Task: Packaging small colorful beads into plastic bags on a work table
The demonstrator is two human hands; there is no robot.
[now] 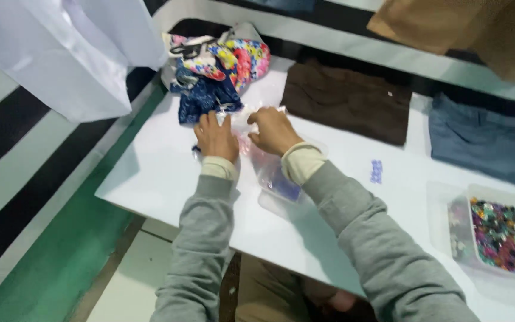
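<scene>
Both hands, left hand (216,136) and right hand (272,130), press down on a clear plastic bag (269,173). Fingers are curled, pinching its top edge (it lies on the white counter (162,173)).

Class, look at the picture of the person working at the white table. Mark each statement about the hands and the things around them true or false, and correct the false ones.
1. Both hands rest on a clear plastic bag. True.
2. The left hand is near a heap of colourful patterned cloth. True.
3. The folded brown garment lies on the floor. False: it lies on the white table.
4. The clear tub holds small multicoloured pieces. True.
5. The right hand holds scissors. False: no scissors show; it touches the bag.
6. The folded blue-grey garment lies left of the brown one. False: it lies to the right.
</scene>
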